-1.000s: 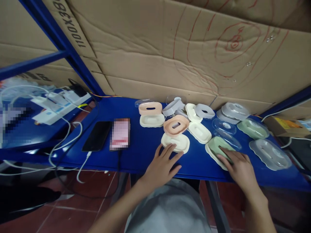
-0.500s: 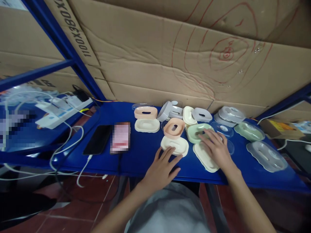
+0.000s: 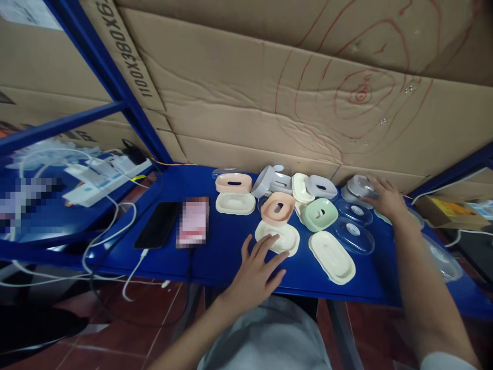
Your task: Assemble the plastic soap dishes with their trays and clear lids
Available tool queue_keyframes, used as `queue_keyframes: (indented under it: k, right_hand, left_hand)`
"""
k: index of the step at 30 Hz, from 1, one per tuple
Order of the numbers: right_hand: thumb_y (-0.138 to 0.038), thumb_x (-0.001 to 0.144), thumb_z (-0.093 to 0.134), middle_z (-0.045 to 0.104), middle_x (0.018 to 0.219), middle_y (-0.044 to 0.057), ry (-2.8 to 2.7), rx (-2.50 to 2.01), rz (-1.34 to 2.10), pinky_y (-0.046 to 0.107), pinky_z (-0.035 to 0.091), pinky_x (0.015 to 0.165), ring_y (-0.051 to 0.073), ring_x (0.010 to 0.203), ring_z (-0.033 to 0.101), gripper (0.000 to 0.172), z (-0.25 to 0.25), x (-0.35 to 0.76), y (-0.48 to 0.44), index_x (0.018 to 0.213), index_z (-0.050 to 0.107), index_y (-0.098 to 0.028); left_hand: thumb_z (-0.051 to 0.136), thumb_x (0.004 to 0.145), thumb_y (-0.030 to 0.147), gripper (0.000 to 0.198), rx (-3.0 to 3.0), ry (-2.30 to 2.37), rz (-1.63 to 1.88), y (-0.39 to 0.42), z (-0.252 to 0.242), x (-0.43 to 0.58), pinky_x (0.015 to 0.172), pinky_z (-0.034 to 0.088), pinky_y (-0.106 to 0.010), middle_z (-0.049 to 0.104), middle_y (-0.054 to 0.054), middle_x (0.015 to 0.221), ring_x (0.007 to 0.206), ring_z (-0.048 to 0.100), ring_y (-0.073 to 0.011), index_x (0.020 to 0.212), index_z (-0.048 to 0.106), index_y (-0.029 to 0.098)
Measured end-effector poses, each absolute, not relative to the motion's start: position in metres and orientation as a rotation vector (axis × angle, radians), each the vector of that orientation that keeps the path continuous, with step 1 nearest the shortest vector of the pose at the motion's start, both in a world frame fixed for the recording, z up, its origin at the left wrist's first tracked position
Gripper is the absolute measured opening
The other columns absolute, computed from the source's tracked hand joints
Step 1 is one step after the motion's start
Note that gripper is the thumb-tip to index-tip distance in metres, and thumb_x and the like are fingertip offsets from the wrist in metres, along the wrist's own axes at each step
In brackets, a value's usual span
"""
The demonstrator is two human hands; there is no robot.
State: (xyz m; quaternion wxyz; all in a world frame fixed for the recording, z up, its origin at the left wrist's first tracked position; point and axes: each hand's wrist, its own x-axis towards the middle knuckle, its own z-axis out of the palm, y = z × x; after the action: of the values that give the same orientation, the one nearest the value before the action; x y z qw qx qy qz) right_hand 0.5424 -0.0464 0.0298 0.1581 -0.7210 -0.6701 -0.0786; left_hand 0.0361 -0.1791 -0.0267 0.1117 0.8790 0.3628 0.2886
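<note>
My left hand (image 3: pixel 262 267) is open, its fingers spread and the fingertips resting on a cream oval tray (image 3: pixel 287 239) near the table's front. Over at the back right, my right hand (image 3: pixel 389 198) reaches with thumb and fingers apart to the right end of a grey oval box with a clear lid (image 3: pixel 356 187); whether it grips the box I cannot tell. Between the hands are a peach oval ring with a slot (image 3: pixel 277 208), a green slotted one (image 3: pixel 321 213) and another cream tray (image 3: pixel 332 257). Loose clear lids (image 3: pixel 353 234) lie below the grey box.
Behind stand another peach piece (image 3: pixel 233 182), a cream tray (image 3: pixel 234 203) and several grey pieces (image 3: pixel 321 186). Two phones (image 3: pixel 156 225) lie to the left, beside cables and a power strip (image 3: pixel 103 182). A cardboard wall (image 3: pixel 231 92) closes the back. My right forearm partly covers lidded boxes.
My right hand has left the green piece and moved right and back to the grey lidded box. My left hand stays on the cream tray.
</note>
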Motion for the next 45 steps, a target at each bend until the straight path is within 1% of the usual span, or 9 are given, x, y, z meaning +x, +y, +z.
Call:
queue_keyframes:
  k: [5, 8, 11, 18, 23, 27, 36, 41, 45]
  right_hand:
    - [-0.049, 0.097, 0.069, 0.052, 0.161, 0.014, -2.006, -1.569, -0.315, 0.061, 0.039, 0.124, 0.041, 0.149, 0.049, 0.078, 0.034, 0.463, -0.085, 0.167, 0.037, -0.035]
    - [-0.053, 0.097, 0.070, 0.050, 0.165, 0.007, -2.167, -1.350, -0.189, 0.061, 0.039, 0.126, 0.037, 0.150, 0.049, 0.080, 0.049, 0.393, -0.096, 0.168, 0.035, -0.036]
    - [-0.056, 0.096, 0.071, 0.052, 0.164, 0.008, -2.345, -1.197, -0.022, 0.057, 0.041, 0.125, 0.034, 0.150, 0.050, 0.077, 0.069, 0.344, -0.085, 0.165, 0.043, -0.035]
    - [-0.058, 0.100, 0.063, 0.068, 0.148, 0.002, -2.255, -1.190, 0.558, 0.050, 0.052, 0.115, 0.033, 0.137, 0.064, 0.052, 0.085, 0.333, -0.019, 0.146, 0.068, -0.033]
    - [-0.053, 0.101, 0.063, 0.054, 0.162, 0.009, -2.152, -1.290, 0.238, 0.064, 0.034, 0.126, 0.036, 0.154, 0.044, 0.055, 0.077, 0.324, -0.009, 0.150, 0.063, -0.030]
    - [-0.052, 0.100, 0.066, 0.069, 0.146, 0.006, -2.344, -1.010, 0.356, 0.053, 0.044, 0.121, 0.031, 0.140, 0.061, 0.047, 0.079, 0.307, -0.019, 0.143, 0.069, -0.033]
    - [-0.060, 0.096, 0.067, 0.079, 0.128, 0.001, -2.278, -1.058, 0.725, 0.045, 0.057, 0.104, 0.031, 0.116, 0.074, 0.045, 0.077, 0.310, -0.014, 0.126, 0.080, -0.029]
    - [-0.054, 0.098, 0.065, 0.078, 0.129, 0.006, -2.240, -1.202, 0.432, 0.053, 0.053, 0.110, 0.035, 0.123, 0.071, 0.042, 0.077, 0.326, -0.010, 0.127, 0.079, -0.027]
    - [-0.040, 0.098, 0.065, 0.069, 0.146, 0.004, -2.365, -1.257, 0.311, 0.058, 0.040, 0.124, 0.033, 0.142, 0.059, 0.038, 0.082, 0.345, -0.008, 0.133, 0.076, -0.033]
  left_hand:
    - [0.067, 0.102, 0.029, 0.052, 2.227, 0.853, 1.183, -0.147, -0.010, 0.050, 0.122, 0.044, -0.051, 0.053, -0.014, 0.157, 0.149, 0.049, -0.0301, 0.151, 0.050, 0.031]
    - [0.088, 0.085, 0.047, 0.101, 1.910, 0.766, 1.260, -0.104, 0.001, 0.077, 0.123, 0.043, -0.055, 0.037, -0.015, 0.169, 0.154, 0.042, -0.0373, 0.165, 0.029, 0.033]
    - [0.091, 0.078, 0.054, 0.117, 1.664, 0.770, 1.210, -0.064, 0.006, 0.098, 0.122, 0.043, -0.056, 0.039, -0.015, 0.168, 0.151, 0.048, -0.0374, 0.169, 0.020, 0.034]
    - [0.095, 0.071, 0.056, 0.114, 1.509, 0.869, 1.290, -0.029, -0.006, 0.090, 0.126, 0.040, -0.052, 0.040, -0.017, 0.169, 0.154, 0.043, -0.0370, 0.163, 0.035, 0.025]
    - [0.094, 0.073, 0.053, 0.108, 1.496, 0.878, 1.347, -0.023, -0.008, 0.086, 0.122, 0.046, -0.053, 0.043, -0.020, 0.166, 0.150, 0.049, -0.0368, 0.160, 0.038, 0.022]
    - [0.086, 0.083, 0.056, 0.094, 1.467, 0.852, 1.451, -0.021, -0.007, 0.088, 0.120, 0.049, -0.051, 0.048, -0.017, 0.163, 0.148, 0.054, -0.0334, 0.158, 0.039, 0.025]
    - [0.086, 0.083, 0.057, 0.102, 1.553, 0.808, 1.374, -0.016, -0.011, 0.084, 0.118, 0.051, -0.053, 0.044, -0.018, 0.167, 0.146, 0.055, -0.0346, 0.163, 0.033, 0.025]
    - [0.069, 0.100, 0.044, 0.066, 2.094, 1.044, 1.451, -0.025, -0.011, 0.079, 0.124, 0.040, -0.055, 0.044, -0.017, 0.165, 0.152, 0.045, -0.0335, 0.157, 0.044, 0.023]
    - [0.061, 0.102, 0.031, 0.037, 2.353, 1.284, 1.451, -0.035, -0.006, 0.080, 0.118, 0.044, -0.051, 0.056, -0.015, 0.148, 0.134, 0.057, -0.0307, 0.138, 0.061, 0.022]
